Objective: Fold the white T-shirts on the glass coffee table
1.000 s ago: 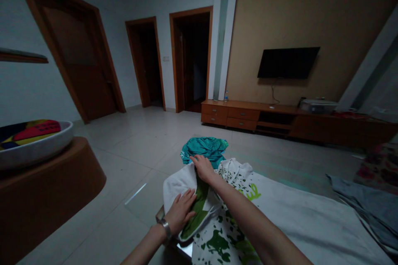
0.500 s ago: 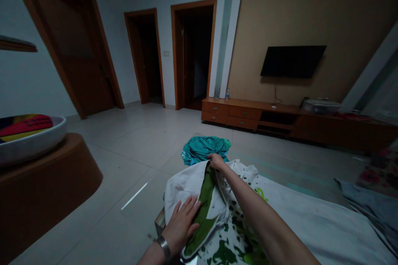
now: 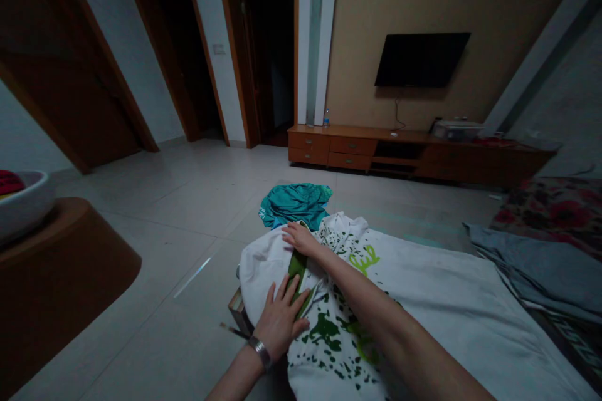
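A white garment (image 3: pixel 404 282) with dark green splashes and lime lettering lies spread in front of me. At its left end is a rounded white part that looks like a hood (image 3: pixel 261 257), with a green lining (image 3: pixel 296 265) showing as a narrow strip. My left hand (image 3: pixel 277 322), with a metal bracelet on the wrist, rests on the near part of this, fingers spread. Across the far part lies my right hand (image 3: pixel 301 239), its fingers stretched out over the cloth. Just beyond it is a crumpled teal garment (image 3: pixel 295 202).
Folded grey cloth (image 3: pixel 531 263) and floral fabric (image 3: pixel 555 210) are at the right. A brown stand (image 3: pixel 70 250) bears a white bowl (image 3: pixel 32 207) on the left. Farther back are a long wooden cabinet (image 3: pixel 352 147), a wall television (image 3: pixel 422 59) and doorways.
My right hand has gone from gripping the lining's upper edge to lying flat on it, and the green strip is narrower. My left hand stays spread on the cloth. The view has shifted right and down.
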Demonstrator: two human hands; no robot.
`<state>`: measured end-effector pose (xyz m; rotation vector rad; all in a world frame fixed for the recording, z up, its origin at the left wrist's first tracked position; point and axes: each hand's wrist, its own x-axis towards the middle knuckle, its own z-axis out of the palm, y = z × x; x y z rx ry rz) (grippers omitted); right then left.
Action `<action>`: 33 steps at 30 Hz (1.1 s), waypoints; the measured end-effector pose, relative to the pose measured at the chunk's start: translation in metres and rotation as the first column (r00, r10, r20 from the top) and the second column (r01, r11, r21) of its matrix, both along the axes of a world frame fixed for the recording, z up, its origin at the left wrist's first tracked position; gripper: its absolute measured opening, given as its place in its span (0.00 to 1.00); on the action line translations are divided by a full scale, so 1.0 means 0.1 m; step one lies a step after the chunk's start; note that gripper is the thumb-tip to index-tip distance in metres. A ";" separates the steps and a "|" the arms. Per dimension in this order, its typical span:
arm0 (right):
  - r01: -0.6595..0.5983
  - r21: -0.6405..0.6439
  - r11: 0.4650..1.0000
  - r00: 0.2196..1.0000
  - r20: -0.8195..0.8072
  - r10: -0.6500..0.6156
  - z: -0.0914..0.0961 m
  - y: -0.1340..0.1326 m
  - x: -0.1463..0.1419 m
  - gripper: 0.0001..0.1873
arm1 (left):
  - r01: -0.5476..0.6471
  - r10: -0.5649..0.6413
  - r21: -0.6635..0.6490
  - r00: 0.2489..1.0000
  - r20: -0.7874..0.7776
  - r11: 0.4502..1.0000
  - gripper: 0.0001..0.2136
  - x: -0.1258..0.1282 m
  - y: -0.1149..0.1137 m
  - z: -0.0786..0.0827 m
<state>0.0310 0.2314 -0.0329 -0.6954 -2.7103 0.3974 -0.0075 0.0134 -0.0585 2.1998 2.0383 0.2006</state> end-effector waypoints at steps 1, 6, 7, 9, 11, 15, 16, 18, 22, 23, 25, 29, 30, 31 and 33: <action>-0.006 -0.022 1.000 1.000 -0.028 0.006 0.10 0.00 0.09 0.22 | 0.000 0.000 0.007 1.000 0.008 1.000 0.28 -0.02 -0.01 0.03; -0.032 -0.047 0.998 0.979 -0.203 0.022 0.46 -0.46 0.99 0.21 | 0.024 -0.026 0.152 1.000 0.006 0.988 0.25 -0.01 -0.25 0.18; -0.032 -0.042 0.999 0.979 -0.202 0.023 0.46 -0.62 1.21 0.21 | 0.078 -0.077 0.164 0.997 -0.014 0.983 0.26 0.02 -0.32 0.18; -0.053 -0.041 0.998 0.988 -0.148 0.046 0.39 -0.97 1.61 0.20 | 0.216 -0.211 0.129 0.976 -0.054 0.968 0.27 0.08 -0.45 0.14; -0.121 -0.065 0.991 0.992 -0.053 0.118 0.28 -1.31 1.94 0.17 | 0.311 -0.306 0.064 0.949 -0.075 0.948 0.28 0.14 -0.54 0.08; -0.021 -0.236 0.972 0.999 -0.044 0.011 0.16 -1.91 2.49 0.12 | 0.311 -0.306 0.041 0.947 -0.100 0.950 0.27 0.23 -0.67 0.10; 0.048 -0.326 0.944 0.994 -0.076 -0.077 0.16 -2.06 2.63 0.12 | 0.312 -0.305 0.052 0.946 -0.107 0.949 0.27 0.25 -0.71 0.13; 0.118 -0.543 0.831 0.978 -0.081 -0.192 0.11 -2.39 2.91 0.12 | 0.330 -0.319 0.076 0.939 -0.129 0.941 0.30 0.30 -0.80 0.17; 0.231 -0.735 0.638 0.951 0.031 -0.309 -0.19 -2.93 3.40 0.09 | 0.366 -0.333 0.133 0.916 -0.223 0.921 0.39 0.43 -0.92 0.07; 0.292 -0.720 0.629 0.920 0.033 -0.390 -0.30 -3.01 3.51 0.09 | 0.372 -0.328 0.157 0.911 -0.249 0.915 0.39 0.45 -0.92 0.01; 0.431 -0.637 0.639 0.820 -0.020 -0.573 -0.48 -3.08 3.77 0.12 | 0.385 -0.317 0.223 0.905 -0.285 0.896 0.37 0.48 -0.89 -0.13; 0.716 -0.222 0.662 0.631 -0.200 -0.749 -0.64 -2.98 4.52 0.21 | 0.391 -0.305 0.383 0.914 -0.267 0.837 0.32 0.52 -0.78 -0.29; 0.766 -0.087 0.637 0.608 -0.224 -0.762 -0.65 -2.93 4.75 0.24 | 0.378 -0.302 0.425 0.923 -0.238 0.823 0.30 0.52 -0.76 -0.30; 0.797 0.037 0.603 0.594 -0.234 -0.770 -0.67 -2.87 4.98 0.26 | 0.361 -0.299 0.460 0.932 -0.204 0.811 0.27 0.53 -0.74 -0.30; 0.806 0.220 0.549 0.589 -0.219 -0.778 -0.70 -2.74 5.42 0.30 | 0.322 -0.290 0.510 0.946 -0.143 0.798 0.22 0.53 -0.70 -0.27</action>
